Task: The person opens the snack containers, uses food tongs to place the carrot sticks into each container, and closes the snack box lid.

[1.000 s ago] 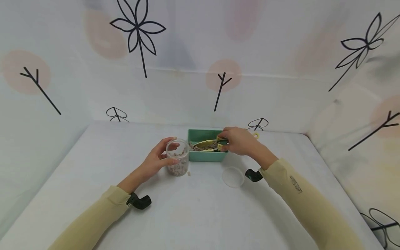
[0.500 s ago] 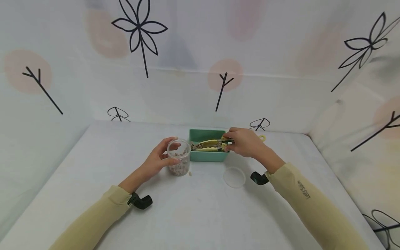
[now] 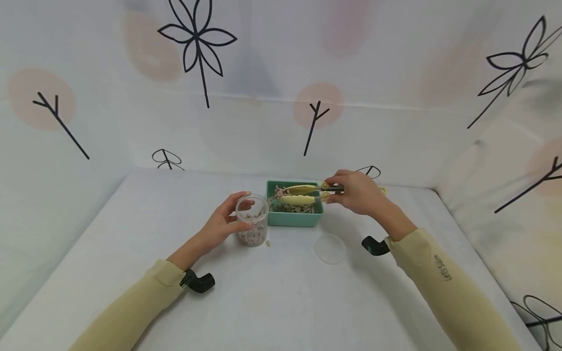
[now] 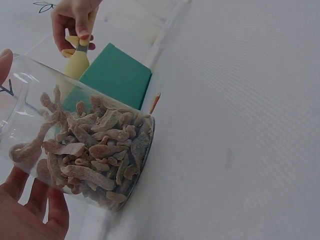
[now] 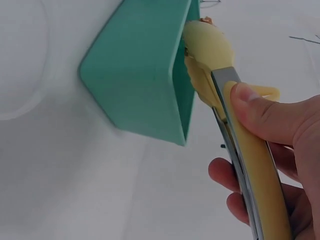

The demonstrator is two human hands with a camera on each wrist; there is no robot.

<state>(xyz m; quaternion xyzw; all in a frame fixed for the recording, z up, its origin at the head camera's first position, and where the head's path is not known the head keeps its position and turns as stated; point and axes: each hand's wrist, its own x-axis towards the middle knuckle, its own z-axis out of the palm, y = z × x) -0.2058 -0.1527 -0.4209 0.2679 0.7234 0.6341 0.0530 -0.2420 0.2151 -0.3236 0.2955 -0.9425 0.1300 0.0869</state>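
Observation:
My left hand grips a clear round jar standing on the table, fingers and thumb around its side. Brownish dried strips fill its lower part, as the left wrist view shows. To the jar's right stands a green rectangular box holding more such strips. Over this box my right hand holds yellow tongs with metal arms, thumb on one side and fingers on the other. Some strips show at the tongs' tips; their grip on them is partly hidden.
A clear round lid lies on the white table in front of the box. One small loose strip rests beside the jar's base. Printed white cloth hangs behind and at both sides.
My right hand has lifted the tongs from low inside the box and drawn them slightly right, with strips now showing at their tips. My left hand and the jar have stayed nearly still.

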